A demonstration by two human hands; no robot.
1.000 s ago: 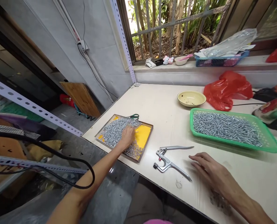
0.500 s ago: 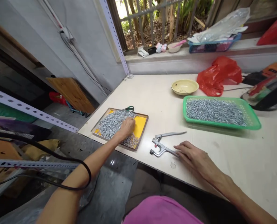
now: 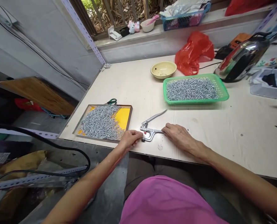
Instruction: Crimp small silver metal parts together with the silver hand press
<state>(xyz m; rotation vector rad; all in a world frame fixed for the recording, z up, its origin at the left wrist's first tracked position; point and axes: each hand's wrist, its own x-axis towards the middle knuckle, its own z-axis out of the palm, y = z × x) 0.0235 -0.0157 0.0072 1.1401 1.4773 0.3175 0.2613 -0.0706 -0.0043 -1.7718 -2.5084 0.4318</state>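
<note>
Silver snap-fastener pliers [image 3: 153, 132] lie on the table, their two handles spread apart. My right hand [image 3: 179, 137] has its fingers closed around the end of the lower handle. Beside the jaw, my left hand [image 3: 130, 139] is closed in a pinch; whatever its fingertips hold is too small to make out. Just left of that hand is a shallow tray with a yellow bottom [image 3: 123, 117], and a heap of small silver metal pieces [image 3: 99, 122] covers much of it. A small clear ring-like piece [image 3: 160, 147] rests below the pliers.
A green basket [image 3: 196, 101] full of similar metal pieces stands beyond my right hand. Behind it are a cream bowl [image 3: 163, 69], a red plastic bag [image 3: 194, 51] and a kettle [image 3: 243, 59]. Green-handled scissors [image 3: 112, 101] touch the tray's far side. The table's front edge is close to me.
My left hand has moved from the metal pieces in the tray rightward to the pliers' jaw. My right hand stays at the lower handle. The view has turned rightward and down.
</note>
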